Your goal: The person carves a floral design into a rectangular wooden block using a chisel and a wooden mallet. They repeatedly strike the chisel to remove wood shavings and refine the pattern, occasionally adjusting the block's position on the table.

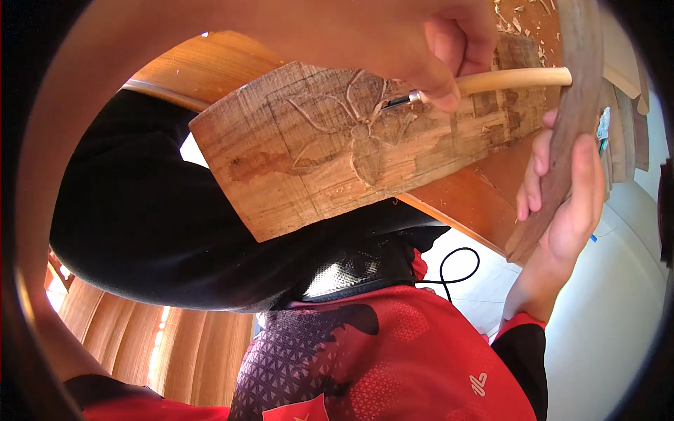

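Note:
My left hand [449, 52] pinches a carving chisel [516, 79] with a pale wooden handle, its fingers close to the metal collar. The chisel's dark blade tip rests on a flower carved into a wooden board [281, 189], near the flower's centre. At the right, my right hand [572, 200] is wrapped round a long, dark wooden stick [577, 105]. The stick's upper part is at the butt end of the chisel handle; whether they touch I cannot tell. Petal outlines spread across the middle of the board.
Beneath the board is an orange-brown wooden table [463, 203], with wood shavings [516, 21] scattered at its far side. My black-clad leg [161, 231] lies under the board's near left edge. A black cord [460, 266] loops below the table edge. More wood pieces [625, 133] stand at the far right.

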`<state>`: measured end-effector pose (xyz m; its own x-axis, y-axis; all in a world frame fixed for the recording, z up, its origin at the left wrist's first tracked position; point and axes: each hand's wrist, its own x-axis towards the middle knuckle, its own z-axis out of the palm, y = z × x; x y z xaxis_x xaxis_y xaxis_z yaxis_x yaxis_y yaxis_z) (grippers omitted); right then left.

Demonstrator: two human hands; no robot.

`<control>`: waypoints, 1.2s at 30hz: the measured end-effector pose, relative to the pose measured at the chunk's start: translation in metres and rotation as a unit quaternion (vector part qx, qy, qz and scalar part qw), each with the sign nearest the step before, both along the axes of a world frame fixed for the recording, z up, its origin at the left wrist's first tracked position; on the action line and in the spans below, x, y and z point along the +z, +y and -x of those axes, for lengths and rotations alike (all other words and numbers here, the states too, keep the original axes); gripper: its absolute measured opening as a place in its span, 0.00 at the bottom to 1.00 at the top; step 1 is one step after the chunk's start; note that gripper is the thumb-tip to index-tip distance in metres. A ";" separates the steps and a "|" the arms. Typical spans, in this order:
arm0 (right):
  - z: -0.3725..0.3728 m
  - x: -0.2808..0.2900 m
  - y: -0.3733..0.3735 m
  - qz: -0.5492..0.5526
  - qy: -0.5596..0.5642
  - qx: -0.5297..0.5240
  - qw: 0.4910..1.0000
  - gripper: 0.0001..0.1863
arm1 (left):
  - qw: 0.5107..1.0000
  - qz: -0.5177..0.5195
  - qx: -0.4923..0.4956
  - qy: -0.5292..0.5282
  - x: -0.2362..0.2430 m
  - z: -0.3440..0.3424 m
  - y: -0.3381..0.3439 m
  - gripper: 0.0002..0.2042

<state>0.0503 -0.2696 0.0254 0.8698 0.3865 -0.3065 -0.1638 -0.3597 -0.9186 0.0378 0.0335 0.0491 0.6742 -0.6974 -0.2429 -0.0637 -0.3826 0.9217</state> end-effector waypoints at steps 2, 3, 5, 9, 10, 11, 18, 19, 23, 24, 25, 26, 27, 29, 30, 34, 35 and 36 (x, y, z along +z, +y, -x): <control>-0.010 -0.001 -0.002 -0.050 0.001 -0.012 0.999 0.30 | 0.998 0.067 -0.014 -0.008 -0.017 0.000 0.003 0.11; -0.008 -0.003 0.003 -0.049 -0.016 -0.031 0.998 0.27 | 0.997 0.070 -0.017 -0.009 -0.022 -0.005 0.005 0.11; -0.008 0.001 0.005 0.003 -0.010 0.006 1.000 0.27 | 0.999 0.035 -0.002 0.023 -0.008 -0.006 0.000 0.12; -0.019 0.009 0.011 -0.064 -0.050 0.008 0.997 0.29 | 0.996 -0.047 -0.009 -0.080 -0.007 0.008 -0.011 0.12; -0.017 0.010 0.013 -0.032 -0.052 0.017 0.998 0.29 | 0.996 -0.041 -0.015 -0.076 -0.011 0.005 -0.012 0.13; -0.013 0.012 0.023 -0.011 -0.052 0.041 0.998 0.30 | 1.000 -0.026 0.001 0.003 -0.002 0.003 -0.007 0.13; -0.015 0.020 0.043 -0.053 -0.107 0.109 0.987 0.20 | 0.999 -0.011 0.040 0.007 -0.008 0.010 -0.008 0.15; -0.021 0.018 0.046 -0.048 -0.117 0.109 0.986 0.18 | 0.999 -0.004 0.050 0.014 -0.009 0.011 -0.007 0.15; -0.034 0.008 0.058 -0.040 -0.150 0.096 0.983 0.15 | 0.993 -0.024 0.077 -0.091 -0.038 0.023 -0.011 0.16; -0.035 0.009 0.056 -0.039 -0.147 0.100 0.983 0.14 | 0.988 -0.036 0.088 -0.124 -0.041 0.024 -0.010 0.15; -0.035 0.009 0.053 -0.037 -0.144 0.104 0.983 0.14 | 0.981 -0.048 0.101 -0.156 -0.042 0.025 -0.011 0.14; -0.035 0.009 0.050 -0.036 -0.139 0.109 0.984 0.14 | 0.972 -0.072 0.120 -0.191 -0.033 0.034 -0.017 0.13; -0.036 0.009 0.046 -0.037 -0.142 0.104 0.984 0.14 | 0.959 -0.096 0.139 -0.226 -0.028 0.038 -0.020 0.11; -0.038 0.008 0.041 -0.040 -0.147 0.094 0.984 0.14 | 0.959 -0.089 0.122 -0.238 -0.033 0.044 -0.013 0.12; -0.039 0.009 0.039 -0.053 -0.153 0.081 0.983 0.14 | 0.959 -0.086 0.114 -0.244 -0.038 0.048 -0.009 0.12; -0.047 0.020 0.018 -0.084 -0.182 0.033 0.979 0.13 | 0.928 -0.088 0.126 -0.340 -0.043 0.065 -0.008 0.13; -0.050 0.016 0.014 -0.085 -0.187 0.024 0.978 0.13 | 0.924 -0.097 0.126 -0.349 -0.044 0.068 -0.009 0.13; -0.053 0.010 0.011 -0.086 -0.193 0.015 0.977 0.13 | 0.919 -0.106 0.126 -0.357 -0.044 0.071 -0.010 0.13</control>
<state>0.1036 -0.2586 0.0350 0.8950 0.4315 0.1135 0.2146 -0.1932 -0.9574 -0.0328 0.0236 0.0048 0.8479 -0.4856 0.2125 -0.5090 -0.6338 0.5824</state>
